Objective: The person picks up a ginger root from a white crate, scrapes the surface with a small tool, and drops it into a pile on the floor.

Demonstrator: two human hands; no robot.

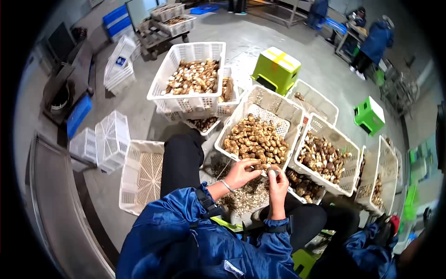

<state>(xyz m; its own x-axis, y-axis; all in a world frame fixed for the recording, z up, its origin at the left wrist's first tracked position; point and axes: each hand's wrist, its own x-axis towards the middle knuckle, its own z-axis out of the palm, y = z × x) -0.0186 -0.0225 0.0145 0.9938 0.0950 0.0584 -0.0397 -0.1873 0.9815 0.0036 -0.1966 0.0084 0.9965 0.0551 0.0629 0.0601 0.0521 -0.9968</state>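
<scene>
I sit with a white crate (238, 114) of brown mushrooms (254, 139) in front of my knees. My left hand (242, 173) reaches into the crate's near edge and closes its fingers around a mushroom (254, 162). My right hand (278, 180) is held just beside it, fingers curled on a small object that looks like a knife; it is too small to tell for sure. A heap of trimmings (246, 195) lies on the floor below both hands.
More white crates of mushrooms stand at the right (325, 160) and behind (193, 76). Empty crates (139, 174) lie at my left. Green stools (276, 69) (369, 115) sit on the concrete floor. A person in blue (374, 44) works far off.
</scene>
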